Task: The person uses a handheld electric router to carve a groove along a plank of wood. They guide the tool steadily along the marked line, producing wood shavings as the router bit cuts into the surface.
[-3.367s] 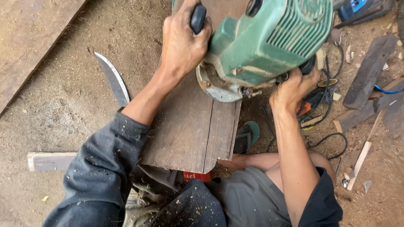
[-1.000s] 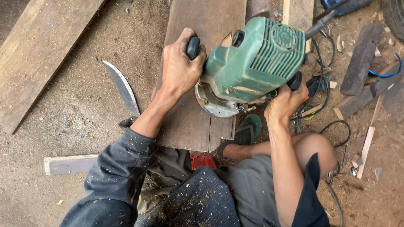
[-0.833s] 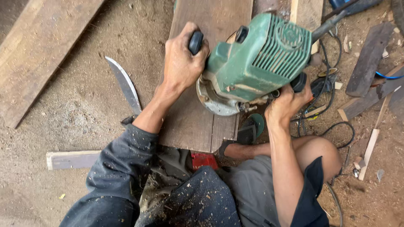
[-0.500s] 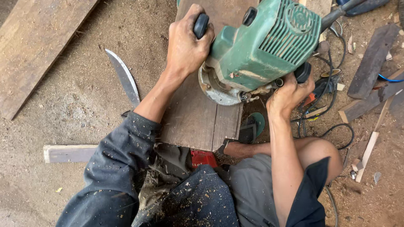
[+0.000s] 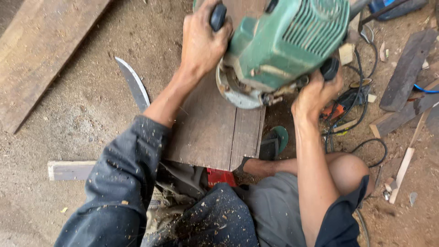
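A green electric router (image 5: 286, 43) with a round metal base stands on a brown wooden board (image 5: 215, 132). My left hand (image 5: 201, 41) grips its black left handle at the top. My right hand (image 5: 315, 89) grips the black right handle on the router's lower right side. The board runs from my lap up towards the top of the view, and a groove runs along its right part. My knee and a green sandal (image 5: 276, 142) show to the right of the board.
A curved knife blade (image 5: 132, 84) lies on the sawdust-covered ground left of the board. A wide plank (image 5: 41, 55) lies at the upper left, a short white-ended batten (image 5: 68, 170) at the lower left. Black cables (image 5: 361, 105) and wood offcuts (image 5: 404, 68) lie at the right.
The router and both hands have shifted up the board, away from my body, and more of the board's near end is bare. Both hands have kept their hold on the handles.
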